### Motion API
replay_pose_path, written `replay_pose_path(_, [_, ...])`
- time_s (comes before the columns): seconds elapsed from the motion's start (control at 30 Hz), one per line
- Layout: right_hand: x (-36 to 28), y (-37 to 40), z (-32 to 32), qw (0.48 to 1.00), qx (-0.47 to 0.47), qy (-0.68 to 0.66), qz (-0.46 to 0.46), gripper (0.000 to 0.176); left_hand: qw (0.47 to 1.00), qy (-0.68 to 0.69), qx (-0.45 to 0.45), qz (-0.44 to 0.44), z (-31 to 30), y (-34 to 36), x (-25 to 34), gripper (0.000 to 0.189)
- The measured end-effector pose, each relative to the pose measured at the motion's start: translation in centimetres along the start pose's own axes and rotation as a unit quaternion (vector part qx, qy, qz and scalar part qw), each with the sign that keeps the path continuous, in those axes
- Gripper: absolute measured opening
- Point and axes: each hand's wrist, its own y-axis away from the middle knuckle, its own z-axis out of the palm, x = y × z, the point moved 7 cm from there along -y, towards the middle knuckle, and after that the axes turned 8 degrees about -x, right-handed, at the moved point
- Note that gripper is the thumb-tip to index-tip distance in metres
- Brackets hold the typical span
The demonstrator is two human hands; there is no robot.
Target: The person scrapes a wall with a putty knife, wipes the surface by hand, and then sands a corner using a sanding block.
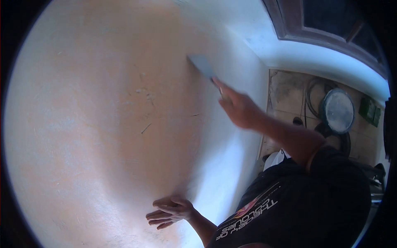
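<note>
The scraper [201,65] is gripped by its handle in the right hand [240,108], fingers closed tight around it, and its blade is laid against the pale wall [95,124], high up near the window frame [289,25]. The left hand [170,211] is pressed flat on the wall lower down, fingers spread open, nothing held.
</note>
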Motion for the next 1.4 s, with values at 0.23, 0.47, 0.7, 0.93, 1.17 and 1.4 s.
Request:
replay_pose_path(0.23, [-0.5, -0.9, -0.6, 1.0, 0.009, 0.011, -0.024, 0.057, 0.999, -0.024, 0.024, -0.003, 0.0, -0.2, 0.4, 0.069])
replay_pose_path(0.47, [-1.7, -5.3, -4.7, 0.999, 0.018, 0.038, 0.012, 0.057, 0.999, -0.013, 0.035, -0.01, 0.1, -0.1, 0.3, 0.068])
replay_pose_path(0.7, [-1.6, -2.7, -2.2, 0.997, 0.039, 0.055, -0.026, 0.056, 0.999, -0.021, 0.026, -0.029, 0.0, -0.1, 0.6, 0.067])
replay_pose_path(0.93, [-3.9, -10.0, -9.3, 0.98, 0.064, -0.172, 0.083, 0.054, 0.999, -0.003, 0.038, -0.025, 0.2, 0.2, 0.7, 0.066])
replay_pose_path(1.17, [-3.9, -6.4, -4.3, 0.986, 0.045, -0.15, 0.066, 0.055, 0.999, -0.011, 0.03, -0.032, -0.1, 0.0, 0.9, 0.065])
replay_pose_path(1.4, [-3.6, -10.7, -10.6, 0.978, 0.041, -0.182, 0.099, 0.057, 0.999, 0.006, 0.019, -0.032, 0.6, 0.0, 0.9, 0.065])
